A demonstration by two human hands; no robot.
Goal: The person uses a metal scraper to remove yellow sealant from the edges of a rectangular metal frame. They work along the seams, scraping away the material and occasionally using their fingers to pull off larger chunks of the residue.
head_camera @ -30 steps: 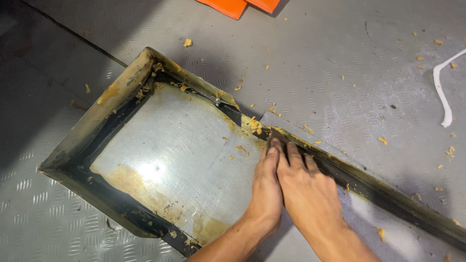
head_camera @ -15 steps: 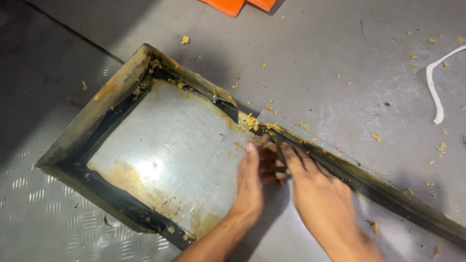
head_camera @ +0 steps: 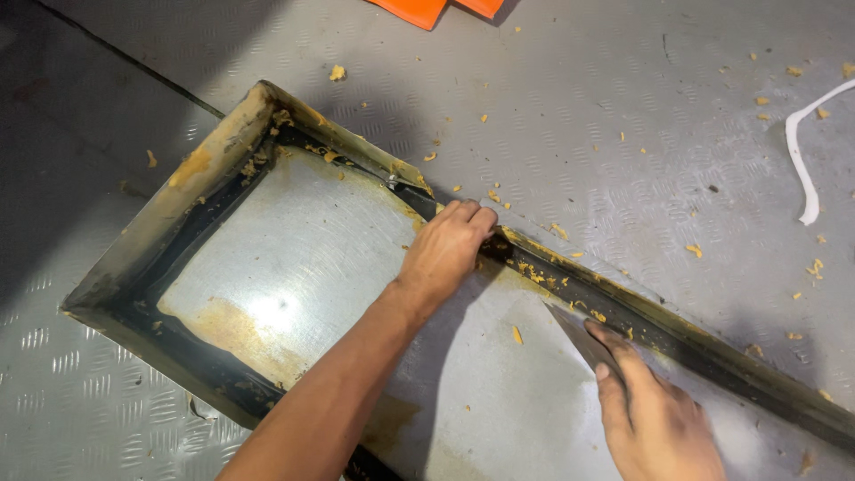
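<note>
Your right hand [head_camera: 655, 414] lowest in view, fingers closed around flat metal scraper [head_camera: 579, 337], blade tip resting on panel [head_camera: 303, 258] near black strip [head_camera: 623, 307]. Your left hand [head_camera: 445, 249] farther up, fingers curled narrow, pinching black strip at panel's far edge; cannot tell how firmly. Panel lies flat on ribbed metal floor [head_camera: 579, 116], yellow-brown glue stains along its rim. Yellow crumbs [head_camera: 337, 72] scattered across floor beyond. White strip [head_camera: 802, 151] far right. Orange object [head_camera: 419, 9] at top edge.

Panel middle: bare metal panel [head_camera: 294, 258], open to pass.
Far edge: raised black rim [head_camera: 677, 334], left hand [head_camera: 445, 249] on it.
</note>
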